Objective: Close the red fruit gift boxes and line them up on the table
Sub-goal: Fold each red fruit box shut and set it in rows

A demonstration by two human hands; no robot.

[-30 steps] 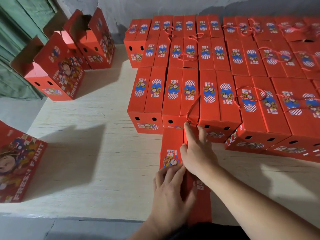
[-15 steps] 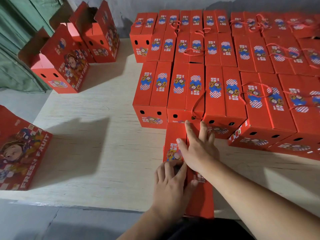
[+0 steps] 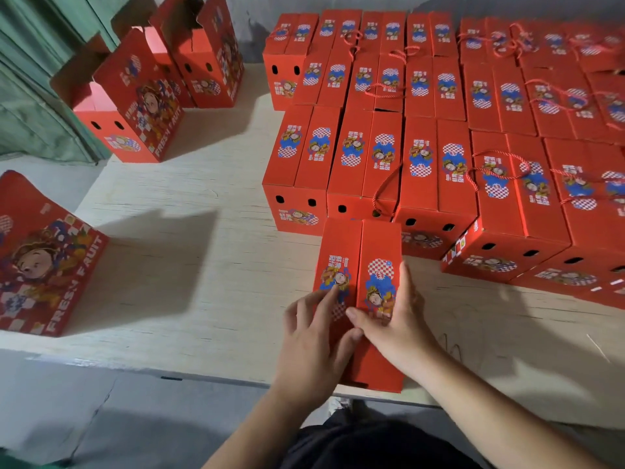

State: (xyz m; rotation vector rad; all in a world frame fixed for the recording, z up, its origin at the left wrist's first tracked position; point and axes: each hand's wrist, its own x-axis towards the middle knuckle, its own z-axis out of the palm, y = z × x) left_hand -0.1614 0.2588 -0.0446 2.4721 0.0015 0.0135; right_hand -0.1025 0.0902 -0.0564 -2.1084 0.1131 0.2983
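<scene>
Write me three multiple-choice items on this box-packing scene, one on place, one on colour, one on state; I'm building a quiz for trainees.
1. Where does the box under the hands sit?
A. at the near table edge, before the rows
B. on the floor
C. atop the far row

2. What colour are the cord handles?
A. green
B. red
C. black

3. What state are the boxes at far left in?
A. closed
B. crushed flat
C. open, flaps up

Answers:
1 A: the box lies on the table under the left hand and right hand, in front of the rows.
2 B: a cord handle on the rows is red.
3 C: the open boxes show raised flaps.
</scene>
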